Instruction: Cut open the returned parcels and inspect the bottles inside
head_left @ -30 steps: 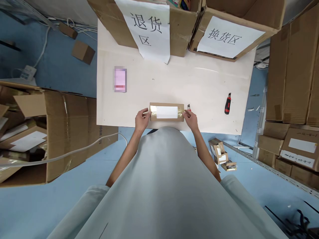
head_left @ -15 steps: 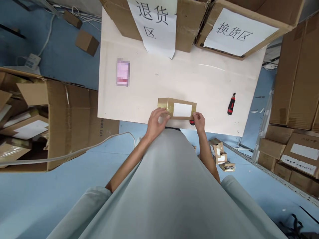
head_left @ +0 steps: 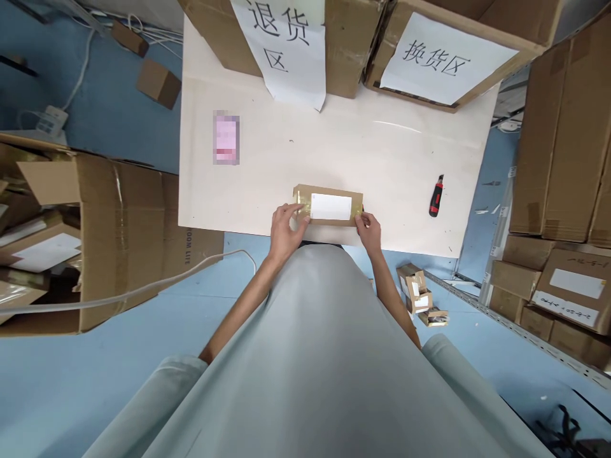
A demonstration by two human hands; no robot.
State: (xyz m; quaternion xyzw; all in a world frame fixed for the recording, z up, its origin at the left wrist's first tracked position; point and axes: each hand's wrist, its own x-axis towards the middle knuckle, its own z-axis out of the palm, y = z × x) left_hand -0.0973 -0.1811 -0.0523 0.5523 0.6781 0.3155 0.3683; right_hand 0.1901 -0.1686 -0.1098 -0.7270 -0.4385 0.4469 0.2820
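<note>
A small cardboard parcel [head_left: 328,205] with a white label and shiny tape lies near the front edge of the white table [head_left: 334,152]. My left hand [head_left: 285,226] grips its taped left end, with the fingers curled over the top. My right hand [head_left: 367,230] is closed on the parcel's near right corner. A small dark tip shows just beside that hand, and I cannot make out what it is.
A red and black utility knife [head_left: 435,197] lies on the table to the right. A pink item [head_left: 226,138] lies at the left. Two large signed boxes [head_left: 344,51] stand at the back. An open box of parcels [head_left: 95,222] stands at the left, stacked cartons [head_left: 558,159] at the right.
My left hand has slid from the parcel's left end up over its taped top. The parcel has shifted slightly on the table, and my right hand stays at its right end.
</note>
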